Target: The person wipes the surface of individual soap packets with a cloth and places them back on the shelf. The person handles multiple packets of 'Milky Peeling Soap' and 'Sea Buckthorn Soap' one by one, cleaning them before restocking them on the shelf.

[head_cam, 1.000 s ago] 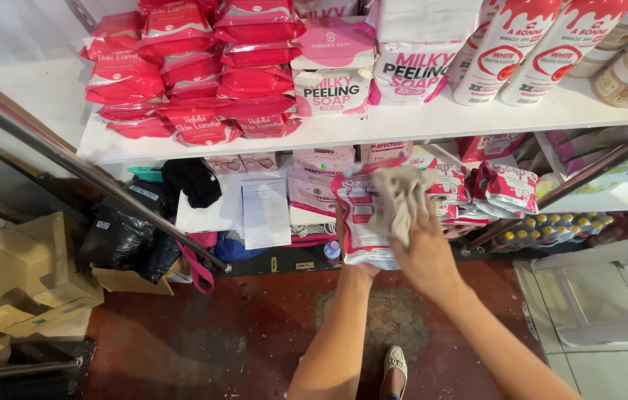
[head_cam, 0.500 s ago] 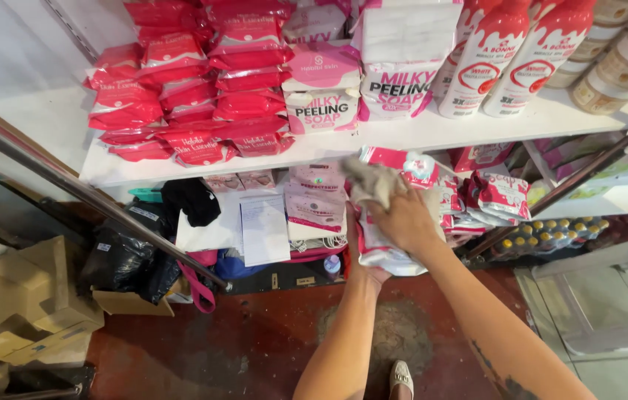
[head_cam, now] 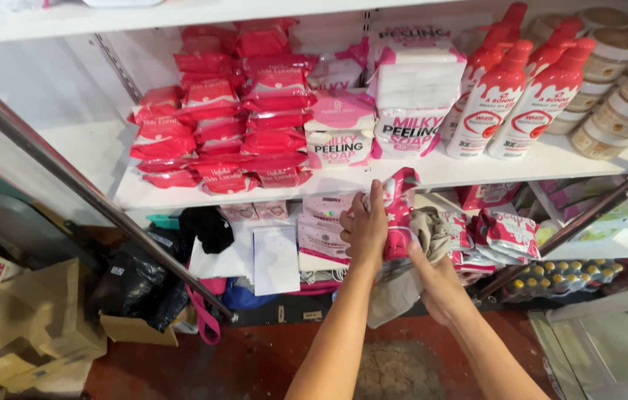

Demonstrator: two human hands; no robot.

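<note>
The pink pouch (head_cam: pixel 400 215) is partly hidden. The left hand (head_cam: pixel 365 230) covers its left side, and a grey cloth (head_cam: pixel 410 259) wraps over its lower part, so only the top and a strip down the middle show. The cloth's bottom end hangs down behind the two wrists and is hard to follow. The right hand (head_cam: pixel 436 285) is mostly tucked under the cloth, so its fingers are hard to count.

The left hand's grip is closed around the pouch, fingers up along its side, thumb behind. The right hand's grip is closed on the cloth and presses it against the pouch.

The pouch is held up in the air, just in front of the edge of the white shelf (head_cam: pixel 469 169). On top of that shelf stand stacks of red packets (head_cam: pixel 214 126), soap boxes (head_cam: pixel 340 137) and tall bottles with red tops (head_cam: pixel 517 104). Round jars (head_cam: pixel 617 111) at the far right of the shelf are cut off by the edge of the view. Under the shelf lie more pink pouches (head_cam: pixel 506 233), half in shadow. Below and to the left of the shelf sit a black bag (head_cam: pixel 132 285) and a cardboard box (head_cam: pixel 40 318) on the floor.
</note>
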